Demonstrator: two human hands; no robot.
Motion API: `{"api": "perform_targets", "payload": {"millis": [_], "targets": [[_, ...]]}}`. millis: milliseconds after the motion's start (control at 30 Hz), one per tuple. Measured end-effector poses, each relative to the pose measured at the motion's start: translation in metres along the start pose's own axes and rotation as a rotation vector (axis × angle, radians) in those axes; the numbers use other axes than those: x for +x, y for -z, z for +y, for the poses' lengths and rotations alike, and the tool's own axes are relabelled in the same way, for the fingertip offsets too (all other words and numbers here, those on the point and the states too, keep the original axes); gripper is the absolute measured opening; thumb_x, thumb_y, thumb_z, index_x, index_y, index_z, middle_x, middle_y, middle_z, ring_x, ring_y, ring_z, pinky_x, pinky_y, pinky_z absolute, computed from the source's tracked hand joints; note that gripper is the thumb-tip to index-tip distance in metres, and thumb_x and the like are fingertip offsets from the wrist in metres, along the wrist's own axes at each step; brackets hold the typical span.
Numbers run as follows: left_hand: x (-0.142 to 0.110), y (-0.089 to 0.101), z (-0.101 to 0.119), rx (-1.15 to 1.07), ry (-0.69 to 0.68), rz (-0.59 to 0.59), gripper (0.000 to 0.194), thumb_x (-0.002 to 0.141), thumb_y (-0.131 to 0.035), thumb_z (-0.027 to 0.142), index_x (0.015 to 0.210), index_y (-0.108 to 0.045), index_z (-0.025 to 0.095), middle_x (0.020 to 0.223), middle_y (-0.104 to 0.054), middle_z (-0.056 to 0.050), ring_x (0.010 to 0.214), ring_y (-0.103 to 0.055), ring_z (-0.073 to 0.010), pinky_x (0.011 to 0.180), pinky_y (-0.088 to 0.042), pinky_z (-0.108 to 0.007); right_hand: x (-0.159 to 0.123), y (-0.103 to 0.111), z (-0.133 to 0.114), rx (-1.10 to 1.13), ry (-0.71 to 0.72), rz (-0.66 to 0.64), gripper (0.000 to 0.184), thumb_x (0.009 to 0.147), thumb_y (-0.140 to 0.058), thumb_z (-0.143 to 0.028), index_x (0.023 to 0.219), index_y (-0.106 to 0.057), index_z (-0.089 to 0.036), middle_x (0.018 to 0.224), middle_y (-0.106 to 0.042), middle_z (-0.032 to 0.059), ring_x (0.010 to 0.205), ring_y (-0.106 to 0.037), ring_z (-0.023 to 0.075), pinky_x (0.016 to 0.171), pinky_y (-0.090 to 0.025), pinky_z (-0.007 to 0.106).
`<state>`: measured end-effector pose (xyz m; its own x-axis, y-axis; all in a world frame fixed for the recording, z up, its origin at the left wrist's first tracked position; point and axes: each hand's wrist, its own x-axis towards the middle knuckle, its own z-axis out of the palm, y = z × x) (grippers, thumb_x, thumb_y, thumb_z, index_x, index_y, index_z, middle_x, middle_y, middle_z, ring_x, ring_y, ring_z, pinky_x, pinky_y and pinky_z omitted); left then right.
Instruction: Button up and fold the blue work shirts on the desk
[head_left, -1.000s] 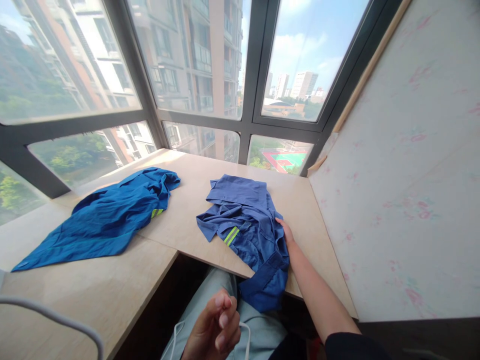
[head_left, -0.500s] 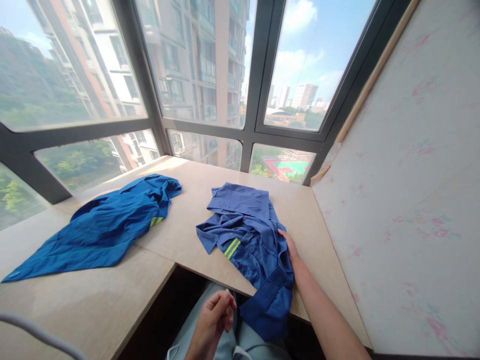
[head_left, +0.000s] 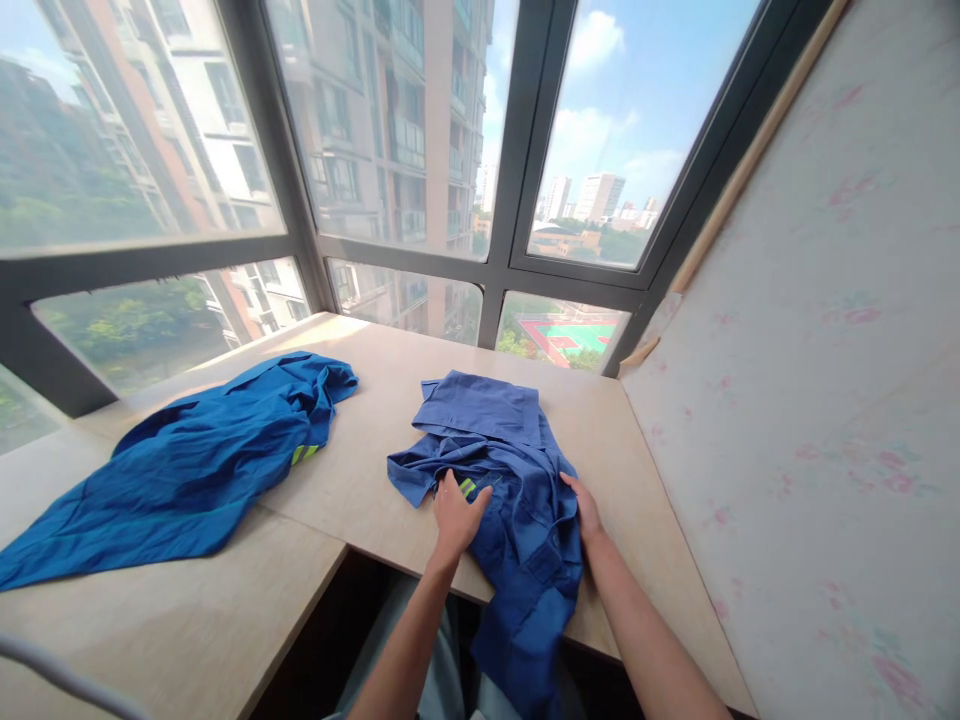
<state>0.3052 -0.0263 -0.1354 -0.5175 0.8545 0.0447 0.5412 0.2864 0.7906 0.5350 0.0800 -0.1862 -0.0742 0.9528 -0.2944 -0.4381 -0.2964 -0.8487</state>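
A crumpled blue work jacket (head_left: 517, 500) with a yellow-green reflective strip lies on the ledge. Its upper part is folded over, and its lower end hangs past the front edge above my lap. My left hand (head_left: 459, 515) rests on the fabric beside the strip, thumb and forefinger spread apart; the other fingers are partly hidden. At the jacket's right side, my right hand (head_left: 586, 508) holds the edge, its fingertips partly covered by cloth.
A second blue garment (head_left: 225, 460), also with a reflective strip, is spread on the left of the pale ledge (head_left: 367, 440). A grey cable (head_left: 60, 675) crosses the lower left corner. Windows stand behind, and a flower-patterned wall (head_left: 810, 420) bounds the right.
My left hand has moved up from above my lap onto the jacket, opening from a loosely closed shape. My right hand stays at the jacket's right edge, slightly lower.
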Motion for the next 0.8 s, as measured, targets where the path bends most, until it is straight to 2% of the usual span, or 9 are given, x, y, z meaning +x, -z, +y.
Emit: {"api": "perform_targets", "payload": {"millis": [100, 200, 500, 800], "targets": [[0.007, -0.005, -0.007, 0.32, -0.196, 0.094, 0.086, 0.083, -0.059, 0.047, 0.147, -0.035, -0.004, 0.15, -0.037, -0.029, 0.145, -0.028, -0.0386, 0.119, -0.013, -0.055, -0.007, -0.007, -0.002, 0.018, -0.065, 0.032, 0.021, 0.071, -0.072, -0.034, 0.088, -0.074, -0.021, 0.088, -0.076, 0.0028, 0.093, -0.072, 0.0265, 0.09, -0.06, 0.04], [0.015, -0.004, -0.013, 0.455, -0.275, 0.12, 0.081, 0.088, -0.053, 0.049, 0.147, -0.037, -0.004, 0.15, -0.04, -0.026, 0.144, -0.031, -0.0364, 0.12, -0.012, -0.053, -0.012, -0.013, -0.005, 0.037, -0.084, 0.06, 0.018, 0.071, -0.072, -0.032, 0.086, -0.074, -0.022, 0.09, -0.077, 0.0014, 0.095, -0.072, 0.0253, 0.09, -0.059, 0.038], [0.023, 0.004, -0.017, 0.493, -0.324, 0.109, 0.068, 0.092, -0.049, 0.043, 0.143, -0.046, -0.002, 0.148, -0.044, -0.023, 0.14, -0.038, -0.0334, 0.12, -0.018, -0.051, -0.02, -0.021, -0.012, 0.091, -0.127, 0.06, 0.021, 0.072, -0.07, -0.03, 0.09, -0.074, -0.021, 0.095, -0.076, 0.0022, 0.104, -0.07, 0.0251, 0.093, -0.058, 0.038], [0.023, 0.005, -0.016, 0.476, -0.332, 0.111, 0.061, 0.09, -0.049, 0.036, 0.139, -0.051, 0.0, 0.146, -0.047, -0.023, 0.139, -0.04, -0.0322, 0.12, -0.018, -0.052, -0.021, -0.022, -0.014, 0.071, -0.136, 0.065, 0.019, 0.072, -0.069, -0.03, 0.088, -0.073, -0.021, 0.092, -0.077, 0.003, 0.102, -0.071, 0.0262, 0.092, -0.059, 0.039]]}}
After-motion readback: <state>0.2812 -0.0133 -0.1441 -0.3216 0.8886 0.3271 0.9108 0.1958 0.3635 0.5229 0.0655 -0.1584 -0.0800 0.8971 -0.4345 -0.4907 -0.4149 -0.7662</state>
